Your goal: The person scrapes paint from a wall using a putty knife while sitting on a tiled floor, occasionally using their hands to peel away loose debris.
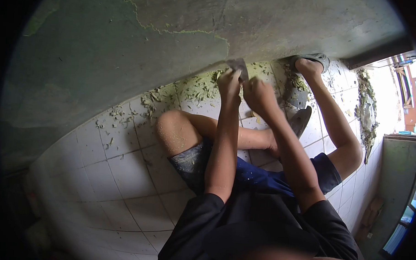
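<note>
Both hands meet near the foot of the grey-green wall (183, 49). My left hand (229, 85) is closed around a flat dark scraper (238, 67), whose blade lies against the wall's lower part. Right beside it, my right hand (259, 93) is closed too, its fingers at the scraper's lower end; the handle is mostly hidden by the hands. Peeled paint flakes (198, 89) lie on the white tiles under and around the hands. A ragged yellow-green edge of peeling paint runs across the wall above them.
My bent legs frame the work spot, the left knee (178, 131) close to the wall. A grey sandal (315, 60) is on my right foot; another dark sandal (301, 122) is nearby. A long heap of debris (366, 112) lies at the right by a bright doorway.
</note>
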Available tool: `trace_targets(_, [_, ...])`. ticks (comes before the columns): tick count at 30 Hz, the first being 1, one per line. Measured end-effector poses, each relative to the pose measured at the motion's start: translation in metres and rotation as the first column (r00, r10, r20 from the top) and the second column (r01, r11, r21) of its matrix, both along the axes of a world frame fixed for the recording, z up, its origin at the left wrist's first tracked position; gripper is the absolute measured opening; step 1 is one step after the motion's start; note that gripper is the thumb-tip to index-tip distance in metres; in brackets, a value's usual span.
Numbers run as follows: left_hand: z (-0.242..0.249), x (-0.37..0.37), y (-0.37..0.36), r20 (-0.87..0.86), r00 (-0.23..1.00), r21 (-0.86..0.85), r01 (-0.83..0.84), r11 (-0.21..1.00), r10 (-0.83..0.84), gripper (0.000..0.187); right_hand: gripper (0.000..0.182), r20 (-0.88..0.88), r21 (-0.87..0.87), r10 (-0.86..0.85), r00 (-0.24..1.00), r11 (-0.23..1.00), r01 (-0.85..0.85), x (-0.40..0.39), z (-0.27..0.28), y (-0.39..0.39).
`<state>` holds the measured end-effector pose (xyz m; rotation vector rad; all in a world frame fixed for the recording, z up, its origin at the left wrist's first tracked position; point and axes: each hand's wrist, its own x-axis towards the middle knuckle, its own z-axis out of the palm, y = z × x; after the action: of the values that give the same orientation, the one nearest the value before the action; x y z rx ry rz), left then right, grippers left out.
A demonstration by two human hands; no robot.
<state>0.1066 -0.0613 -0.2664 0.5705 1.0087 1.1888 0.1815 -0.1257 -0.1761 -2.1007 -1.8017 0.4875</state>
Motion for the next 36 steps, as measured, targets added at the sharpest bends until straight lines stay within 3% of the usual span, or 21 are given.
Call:
trace_targets(1, [-0.029, -0.007, 0.007, -0.172, 0.982, 0.013, 0.085, 0.996, -0.081, 0.013, 0.033, -0.069, 0.027, -0.059, 0.996, 0.998, 0.061, 0.001, -0.034, -0.005])
trace_targets(6, [-0.031, -0.008, -0.001, -0.112, 0.994, -0.052, -0.010, 0.999, 0.004, 0.016, 0.034, -0.551, -0.114, -0.246, 0.797, 0.969, 0.220, -0.013, -0.086, -0.031])
trace_targets(9, [-0.008, -0.004, -0.005, -0.099, 0.995, -0.007, 0.011, 1.000, -0.012, 0.018, 0.032, -0.635, -0.036, -0.215, 0.742, 0.968, 0.249, -0.015, -0.087, -0.037])
trace_targets(12, [0.011, -0.003, -0.003, -0.084, 0.984, -0.026, 0.156, 0.987, -0.158, 0.018, 0.031, -0.526, 0.050, -0.129, 0.841, 0.982, 0.182, 0.004, -0.071, -0.035])
trace_targets(14, [0.019, 0.004, -0.005, 0.317, 0.934, 0.026, 0.168, 0.985, -0.168, 0.017, 0.033, -0.593, 0.055, -0.135, 0.794, 0.977, 0.207, 0.012, -0.054, -0.034])
trace_targets(16, [-0.004, 0.008, 0.005, 0.368, 0.902, 0.060, 0.218, 0.974, -0.225, 0.017, 0.036, -0.542, 0.131, -0.053, 0.839, 0.981, 0.146, 0.021, -0.038, -0.032])
trace_targets(18, [-0.016, 0.013, 0.010, 0.700, 0.677, 0.107, 0.215, 0.971, -0.227, 0.019, 0.037, -0.534, 0.146, -0.035, 0.845, 0.980, 0.133, 0.024, -0.018, -0.032])
trace_targets(19, [-0.017, 0.017, 0.010, 0.756, 0.601, 0.159, 0.215, 0.964, -0.259, 0.021, 0.037, -0.560, 0.141, -0.030, 0.828, 0.981, 0.131, 0.026, -0.011, -0.029])
trace_targets(20, [-0.019, 0.020, 0.013, 0.756, 0.601, 0.155, 0.220, 0.963, -0.259, 0.021, 0.037, -0.585, 0.136, -0.027, 0.811, 0.982, 0.131, 0.029, -0.003, -0.028])
trace_targets(22, [-0.013, 0.024, 0.016, 0.926, 0.272, 0.181, 0.285, 0.941, -0.261, 0.020, 0.034, -0.561, 0.097, -0.055, 0.826, 0.986, 0.132, 0.033, 0.014, -0.024])
trace_targets(23, [-0.002, 0.033, 0.012, 0.883, 0.448, 0.054, 0.196, 0.979, -0.138, 0.023, 0.033, -0.546, 0.119, -0.050, 0.836, 0.983, 0.137, 0.037, 0.014, -0.021])
trace_targets(24, [-0.002, 0.035, 0.012, 0.881, 0.451, 0.050, 0.208, 0.977, -0.141, 0.023, 0.033, -0.531, 0.142, -0.045, 0.846, 0.980, 0.142, 0.040, 0.014, -0.018])
trace_targets(26, [-0.003, 0.039, 0.015, 0.928, 0.359, 0.040, 0.171, 0.985, -0.100, 0.015, 0.032, -0.458, -0.002, -0.129, 0.879, 0.989, 0.145, 0.043, 0.040, -0.014])
trace_targets(27, [-0.001, 0.042, 0.015, 0.949, 0.311, -0.006, 0.174, 0.985, -0.049, 0.010, 0.031, -0.474, 0.073, -0.082, 0.877, 0.988, 0.132, 0.046, 0.041, -0.012])
trace_targets(31, [0.006, 0.046, 0.014, 0.948, 0.308, 0.017, 0.217, 0.976, -0.085, 0.009, 0.031, -0.547, 0.065, -0.103, 0.831, 0.984, 0.164, 0.053, 0.055, 0.000])
trace_targets(34, [0.016, 0.047, 0.010, 0.957, 0.278, 0.016, 0.234, 0.972, -0.083, 0.008, 0.030, -0.455, -0.009, -0.130, 0.881, 0.990, 0.141, 0.056, 0.078, 0.005])
trace_targets(36, [0.024, 0.048, 0.006, 0.928, 0.355, 0.051, 0.184, 0.982, -0.114, 0.009, 0.029, -0.370, 0.038, -0.082, 0.925, 0.994, 0.103, 0.057, 0.091, 0.009])
